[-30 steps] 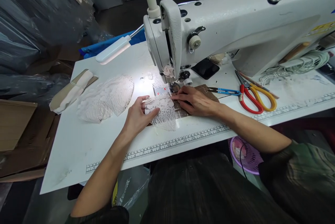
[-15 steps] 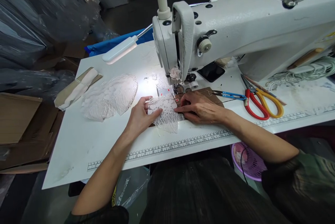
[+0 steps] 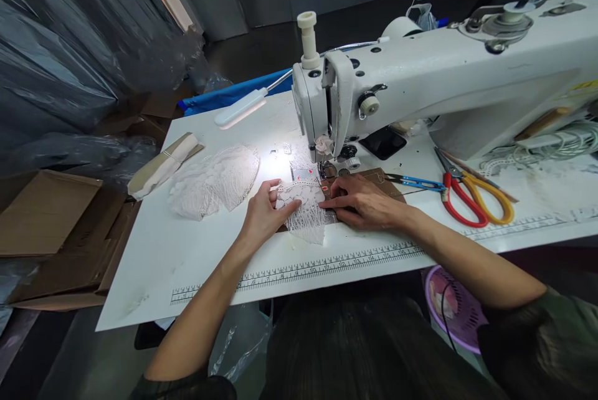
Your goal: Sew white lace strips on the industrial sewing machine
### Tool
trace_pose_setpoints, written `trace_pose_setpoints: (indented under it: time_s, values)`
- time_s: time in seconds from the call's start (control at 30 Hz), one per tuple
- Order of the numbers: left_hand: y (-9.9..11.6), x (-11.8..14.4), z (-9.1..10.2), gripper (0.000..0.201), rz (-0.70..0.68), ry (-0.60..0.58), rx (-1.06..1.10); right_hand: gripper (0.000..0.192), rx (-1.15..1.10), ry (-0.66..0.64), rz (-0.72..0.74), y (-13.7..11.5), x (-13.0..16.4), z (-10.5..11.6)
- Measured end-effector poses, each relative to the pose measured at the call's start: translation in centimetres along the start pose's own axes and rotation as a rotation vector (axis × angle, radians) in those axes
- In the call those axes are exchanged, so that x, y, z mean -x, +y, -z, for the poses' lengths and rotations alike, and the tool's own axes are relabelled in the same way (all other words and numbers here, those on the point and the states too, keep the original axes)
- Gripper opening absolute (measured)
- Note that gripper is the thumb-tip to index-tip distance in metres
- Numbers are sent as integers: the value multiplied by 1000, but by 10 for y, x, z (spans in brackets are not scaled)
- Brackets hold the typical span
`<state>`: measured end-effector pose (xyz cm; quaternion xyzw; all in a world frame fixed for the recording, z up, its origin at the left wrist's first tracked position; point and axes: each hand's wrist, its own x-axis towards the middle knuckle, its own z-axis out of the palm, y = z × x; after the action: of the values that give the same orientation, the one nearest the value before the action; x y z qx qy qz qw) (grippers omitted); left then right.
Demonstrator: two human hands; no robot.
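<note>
Both hands [image 3: 266, 216] [image 3: 362, 204] press flat on lace piece [image 3: 306, 213].

Ruler scale [image 3: 327, 266] printed along table's front edge: nos. approx 10–16 legible, rest blurred. Yellow label [image 3: 586, 85] on sewing machine [image 3: 467, 76]: unreadable.

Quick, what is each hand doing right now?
Left hand: open, fingers pressing the lace piece flat.
Right hand: open, flat beside the lace at the needle.

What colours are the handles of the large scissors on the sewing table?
One red, one yellow, on the large scissors; head view.
</note>
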<state>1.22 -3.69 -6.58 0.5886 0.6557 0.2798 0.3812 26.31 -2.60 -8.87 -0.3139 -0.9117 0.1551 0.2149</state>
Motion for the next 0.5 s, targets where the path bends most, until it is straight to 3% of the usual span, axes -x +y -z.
trace_pose_setpoints:
  time_s: [0.3, 0.4, 0.5]
  values:
    - [-4, -1, 1, 74, -57, 45, -122, 33, 37, 38, 32, 1, 0, -3]
    - [-4, 3, 6, 56, -251, 157, -329, 33, 32, 40, 43, 2, 0, -3]
    - [0, 3, 11, 30, -577, 276, -594, 33, 29, 40, 43, 1, 0, -3]
